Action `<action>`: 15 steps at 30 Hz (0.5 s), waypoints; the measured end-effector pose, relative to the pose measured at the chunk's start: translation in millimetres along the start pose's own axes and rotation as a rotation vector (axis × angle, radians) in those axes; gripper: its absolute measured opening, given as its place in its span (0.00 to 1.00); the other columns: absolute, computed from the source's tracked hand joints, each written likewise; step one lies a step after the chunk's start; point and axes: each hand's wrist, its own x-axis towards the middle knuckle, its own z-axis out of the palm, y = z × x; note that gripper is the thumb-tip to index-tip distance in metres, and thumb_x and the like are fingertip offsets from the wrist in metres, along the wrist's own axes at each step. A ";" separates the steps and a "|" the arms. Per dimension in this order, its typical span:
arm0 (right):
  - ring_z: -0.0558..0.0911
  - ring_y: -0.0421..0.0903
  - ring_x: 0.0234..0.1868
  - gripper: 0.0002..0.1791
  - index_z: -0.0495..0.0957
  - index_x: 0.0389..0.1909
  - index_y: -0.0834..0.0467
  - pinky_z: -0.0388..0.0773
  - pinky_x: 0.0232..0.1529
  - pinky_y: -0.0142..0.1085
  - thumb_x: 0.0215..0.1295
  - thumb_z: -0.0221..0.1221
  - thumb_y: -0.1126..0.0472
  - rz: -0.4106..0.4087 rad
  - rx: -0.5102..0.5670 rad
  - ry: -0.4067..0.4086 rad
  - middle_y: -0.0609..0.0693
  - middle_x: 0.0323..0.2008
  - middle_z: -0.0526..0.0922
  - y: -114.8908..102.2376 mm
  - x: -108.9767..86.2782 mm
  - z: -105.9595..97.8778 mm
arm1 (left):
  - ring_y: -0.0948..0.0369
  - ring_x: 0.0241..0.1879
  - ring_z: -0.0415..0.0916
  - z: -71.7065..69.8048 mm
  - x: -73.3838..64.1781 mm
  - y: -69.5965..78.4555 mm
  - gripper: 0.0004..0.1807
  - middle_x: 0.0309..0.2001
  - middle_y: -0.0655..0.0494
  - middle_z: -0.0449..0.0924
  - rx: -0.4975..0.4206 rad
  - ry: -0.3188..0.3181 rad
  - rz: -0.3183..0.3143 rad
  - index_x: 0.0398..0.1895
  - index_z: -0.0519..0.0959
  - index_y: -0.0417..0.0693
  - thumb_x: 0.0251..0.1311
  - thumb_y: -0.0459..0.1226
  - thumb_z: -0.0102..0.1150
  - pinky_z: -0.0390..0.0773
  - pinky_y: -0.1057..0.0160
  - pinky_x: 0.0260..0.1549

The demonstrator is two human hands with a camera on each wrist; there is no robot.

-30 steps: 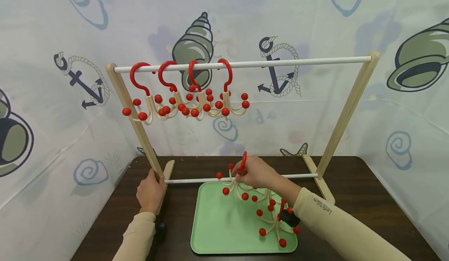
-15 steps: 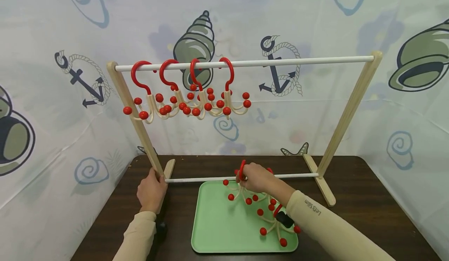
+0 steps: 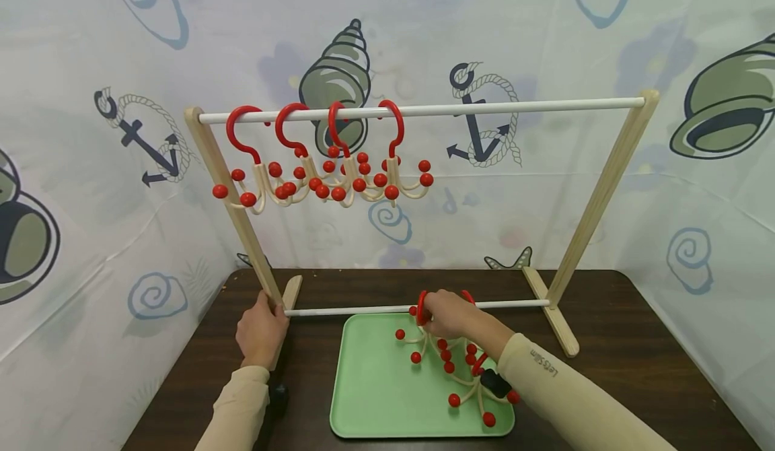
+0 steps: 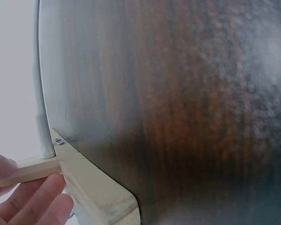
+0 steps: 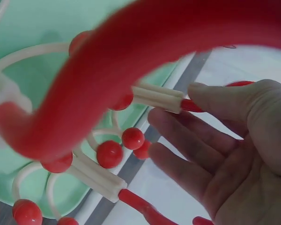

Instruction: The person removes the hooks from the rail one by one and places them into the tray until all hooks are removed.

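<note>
In the head view my left hand [image 3: 262, 333] grips the lower end of the rack's left wooden post [image 3: 245, 235]. The left wrist view shows its fingers [image 4: 42, 199] and thumb around the post near the wooden foot [image 4: 96, 185]. My right hand [image 3: 453, 314] pinches the red hook of a multi-arm hanger [image 3: 422, 308], whose red-tipped cream arms are over the green tray [image 3: 381, 397]. Its cream stem [image 5: 157, 97] shows at my fingertips in the right wrist view. Two similar hangers lie on the tray: one in front [image 3: 477, 385], another partly hidden behind my hand.
Several hangers [image 3: 393, 175] hang from the left half of the white top rail [image 3: 514, 107]. A lower white rail [image 3: 345, 311] runs just behind the tray. The right post [image 3: 599, 195] stands on a wooden foot [image 3: 554, 313] on the dark table [image 3: 636, 370].
My right hand has lowered the hanger towards the tray and moved it slightly right, close to the other hangers. My left hand stays on the post.
</note>
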 end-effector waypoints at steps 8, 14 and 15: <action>0.70 0.41 0.20 0.06 0.80 0.27 0.56 0.70 0.27 0.36 0.63 0.64 0.62 0.050 -0.008 -0.050 0.45 0.21 0.78 -2.6 -8.4 -5.8 | 0.42 0.23 0.77 4.2 0.8 -3.9 0.10 0.27 0.41 0.80 0.001 0.003 0.003 0.43 0.74 0.41 0.61 0.37 0.57 0.70 0.41 0.21; 0.79 0.41 0.29 0.10 0.85 0.42 0.59 0.76 0.36 0.38 0.67 0.61 0.58 0.052 0.011 -0.065 0.48 0.34 0.84 -4.0 -15.6 -10.9 | 0.42 0.23 0.77 4.2 1.0 -3.6 0.11 0.27 0.40 0.80 -0.002 0.009 0.014 0.43 0.74 0.41 0.61 0.36 0.57 0.70 0.41 0.21; 0.80 0.41 0.31 0.11 0.85 0.44 0.58 0.76 0.37 0.38 0.67 0.61 0.58 0.046 0.014 -0.061 0.48 0.37 0.85 -4.7 -16.8 -12.2 | 0.42 0.23 0.77 4.2 1.0 -3.7 0.11 0.27 0.40 0.80 -0.003 0.009 0.014 0.43 0.74 0.41 0.61 0.37 0.57 0.70 0.41 0.20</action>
